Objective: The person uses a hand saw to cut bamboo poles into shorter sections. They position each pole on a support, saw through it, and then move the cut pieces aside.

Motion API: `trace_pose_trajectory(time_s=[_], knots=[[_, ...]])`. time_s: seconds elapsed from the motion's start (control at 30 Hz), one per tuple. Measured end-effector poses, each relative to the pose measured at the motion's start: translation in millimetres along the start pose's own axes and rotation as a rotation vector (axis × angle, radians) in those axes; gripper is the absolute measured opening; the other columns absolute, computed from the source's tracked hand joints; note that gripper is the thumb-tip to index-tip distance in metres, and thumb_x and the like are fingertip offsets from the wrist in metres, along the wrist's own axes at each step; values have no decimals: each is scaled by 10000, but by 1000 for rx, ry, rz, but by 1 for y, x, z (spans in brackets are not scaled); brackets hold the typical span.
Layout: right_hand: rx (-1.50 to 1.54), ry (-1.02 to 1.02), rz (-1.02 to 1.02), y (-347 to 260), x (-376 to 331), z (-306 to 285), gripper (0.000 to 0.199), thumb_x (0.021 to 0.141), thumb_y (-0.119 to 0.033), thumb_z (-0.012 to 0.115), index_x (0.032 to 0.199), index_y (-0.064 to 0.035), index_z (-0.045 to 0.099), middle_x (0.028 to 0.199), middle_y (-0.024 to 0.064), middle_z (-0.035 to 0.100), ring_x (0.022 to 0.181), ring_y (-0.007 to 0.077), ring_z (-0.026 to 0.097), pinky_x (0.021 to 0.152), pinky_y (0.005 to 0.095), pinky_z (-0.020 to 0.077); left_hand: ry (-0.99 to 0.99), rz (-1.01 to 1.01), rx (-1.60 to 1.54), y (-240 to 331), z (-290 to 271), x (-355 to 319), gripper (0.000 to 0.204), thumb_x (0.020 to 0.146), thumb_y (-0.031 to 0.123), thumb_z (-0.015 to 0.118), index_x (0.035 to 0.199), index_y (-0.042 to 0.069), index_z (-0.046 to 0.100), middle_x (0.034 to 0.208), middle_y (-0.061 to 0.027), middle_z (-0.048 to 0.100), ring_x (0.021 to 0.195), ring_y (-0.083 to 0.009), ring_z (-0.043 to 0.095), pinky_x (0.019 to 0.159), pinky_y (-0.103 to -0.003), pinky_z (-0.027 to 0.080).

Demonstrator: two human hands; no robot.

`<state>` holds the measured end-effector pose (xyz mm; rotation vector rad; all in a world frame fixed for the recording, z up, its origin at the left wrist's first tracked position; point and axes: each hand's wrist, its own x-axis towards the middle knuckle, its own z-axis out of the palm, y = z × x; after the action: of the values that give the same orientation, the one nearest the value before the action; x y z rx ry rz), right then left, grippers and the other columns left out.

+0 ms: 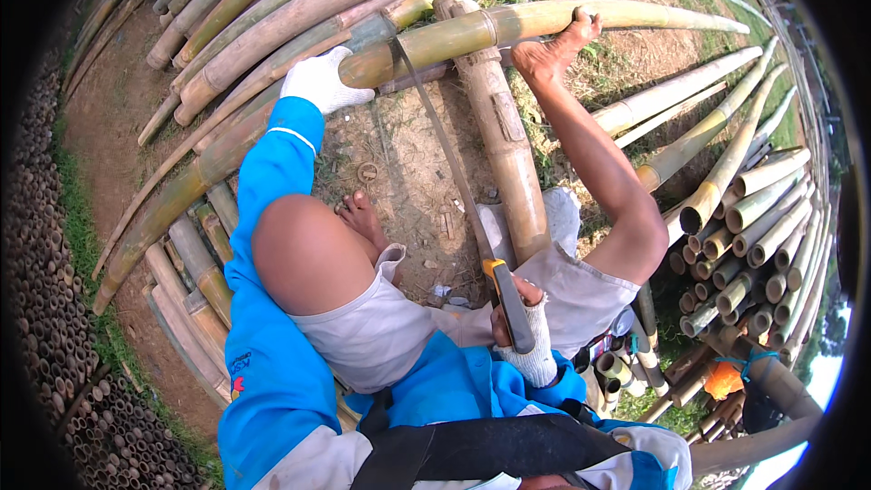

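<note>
A long green-brown bamboo pole (426, 44) lies across a thicker bamboo post (508, 150). My left hand (325, 82), in a white knitted glove, is closed round the pole to the left of the post. In my right hand (531, 331), gloved with bare fingertips showing, is the grey and yellow handle of a hand saw (445, 141). The saw's long blade reaches away from me, and its far end rests against the pole just right of my left hand. My bare foot (553, 50) presses on the pole beyond the post.
More bamboo poles (299, 14) lie side by side at the far left. Cut poles (753, 227) are stacked at the right, open ends toward me. Many short cut pieces (63, 308) are piled at the far left edge. Dirt ground (399, 191) lies between my legs.
</note>
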<state>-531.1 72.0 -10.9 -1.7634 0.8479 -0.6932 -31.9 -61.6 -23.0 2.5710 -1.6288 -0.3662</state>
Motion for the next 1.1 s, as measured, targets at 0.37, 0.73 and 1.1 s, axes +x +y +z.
trace_pose_trajectory(time_s=[0.37,0.73,1.1], knots=[[-23,57,-136,33,215,82,672,911,15,723,1545,-56,511,1112,133,662,963,220,669,911,366,564,-105,-30,-7,10,-19,-7,1076,701,778,843,1546,144,636,1441,-203,738,1306,-405,717,1155,-490,552],[303,-56,-37,-17,62,11,579,1038,-45,678,1583,-93,489,956,57,639,705,123,643,612,266,509,-1,-54,43,8,-2,-4,1058,720,755,836,1569,162,620,1433,-202,743,1302,-404,723,1160,-485,554],[153,-63,41,25,119,42,755,908,65,724,1597,-87,454,903,55,646,800,111,651,728,295,536,11,15,16,3,-4,-5,1055,695,778,862,1535,180,639,1396,-209,757,1267,-421,731,1113,-494,577]])
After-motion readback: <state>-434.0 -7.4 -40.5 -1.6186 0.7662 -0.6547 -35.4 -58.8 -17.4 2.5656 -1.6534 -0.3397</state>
